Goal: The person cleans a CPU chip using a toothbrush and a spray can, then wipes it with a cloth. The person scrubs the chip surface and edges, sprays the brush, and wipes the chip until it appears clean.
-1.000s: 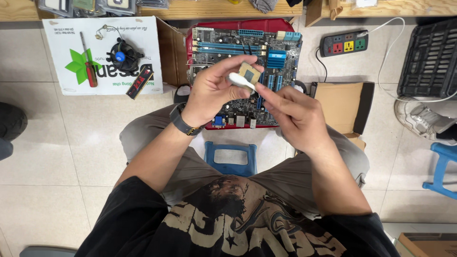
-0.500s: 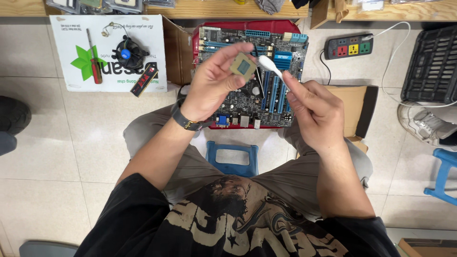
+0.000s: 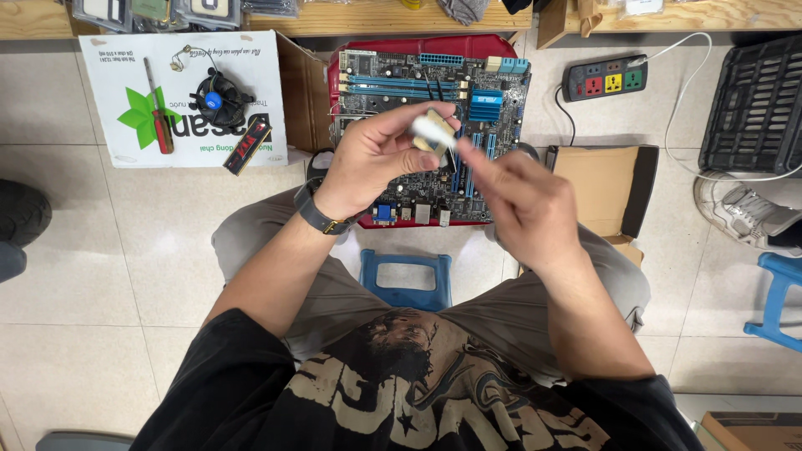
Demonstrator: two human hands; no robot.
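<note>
Two raised hands, left hand (image 3: 372,159) pinching processor chip (image 3: 434,138), right hand (image 3: 522,205) wiping it

My left hand (image 3: 372,159) pinches a small square chip (image 3: 434,138) above the motherboard (image 3: 393,79) on the floor. My right hand (image 3: 522,205), blurred, holds something white (image 3: 428,127) against the chip.

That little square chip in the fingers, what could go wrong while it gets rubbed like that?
The chip is pinched only at its edges by the left hand, above the motherboard; a slip might drop it onto the board or the tiled floor. The right hand presses a small white piece on it while blurred with motion, so a hard push could knock it loose.
</note>
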